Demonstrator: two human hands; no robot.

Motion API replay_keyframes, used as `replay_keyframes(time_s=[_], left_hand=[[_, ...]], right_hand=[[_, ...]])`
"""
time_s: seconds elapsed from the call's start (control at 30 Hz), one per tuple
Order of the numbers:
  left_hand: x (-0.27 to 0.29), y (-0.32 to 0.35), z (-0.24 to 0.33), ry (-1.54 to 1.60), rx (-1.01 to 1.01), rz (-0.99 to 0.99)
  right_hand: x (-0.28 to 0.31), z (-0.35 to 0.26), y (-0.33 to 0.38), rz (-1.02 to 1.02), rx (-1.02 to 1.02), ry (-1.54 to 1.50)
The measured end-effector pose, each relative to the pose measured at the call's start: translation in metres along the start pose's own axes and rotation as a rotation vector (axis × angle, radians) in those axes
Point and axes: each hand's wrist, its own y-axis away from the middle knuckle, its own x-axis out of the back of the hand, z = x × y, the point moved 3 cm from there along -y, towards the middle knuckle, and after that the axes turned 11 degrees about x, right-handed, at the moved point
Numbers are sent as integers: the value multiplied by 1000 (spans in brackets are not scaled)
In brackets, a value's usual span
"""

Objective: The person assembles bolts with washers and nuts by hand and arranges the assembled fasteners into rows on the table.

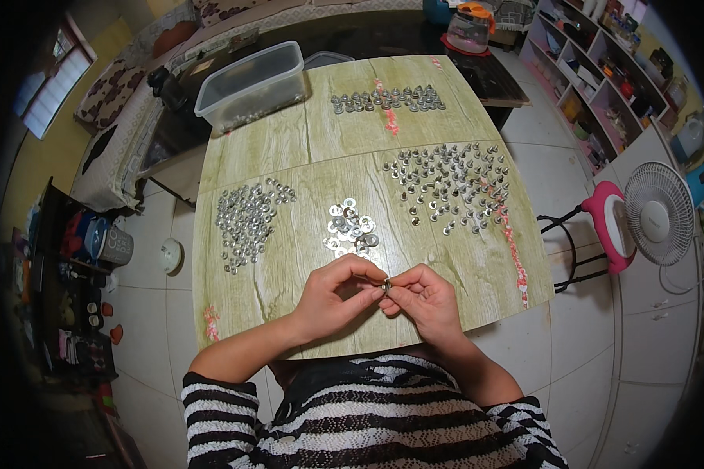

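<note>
My left hand [336,293] and my right hand [422,298] meet above the near edge of the green wood-grain table [289,148]. Together they pinch one small metal fastener [386,287] between their fingertips. Just beyond the hands lies a small pile of flat washers [350,227]. To the left is a heap of small nuts [246,219]. On the right stand many upright bolts [450,181]. A row of assembled pieces [387,98] lies at the far side.
A clear plastic bin [252,84] sits on the table's far left corner. A pink stool [598,227] and a white fan [661,213] stand right of the table. Shelves line the far right wall, a sofa the far left.
</note>
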Motion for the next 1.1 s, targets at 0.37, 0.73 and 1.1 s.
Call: replay_keyframes(time_s=[0.37, 0.73, 1.1], left_hand=[[0, 2, 5, -281, -318, 85], [1, 0, -1, -73, -142, 47], [-1, 2, 0, -115, -142, 143]], right_hand=[[1, 2, 1, -17, -56, 10], [4, 3, 2, -25, -27, -4], [2, 1, 1, -35, -12, -13]])
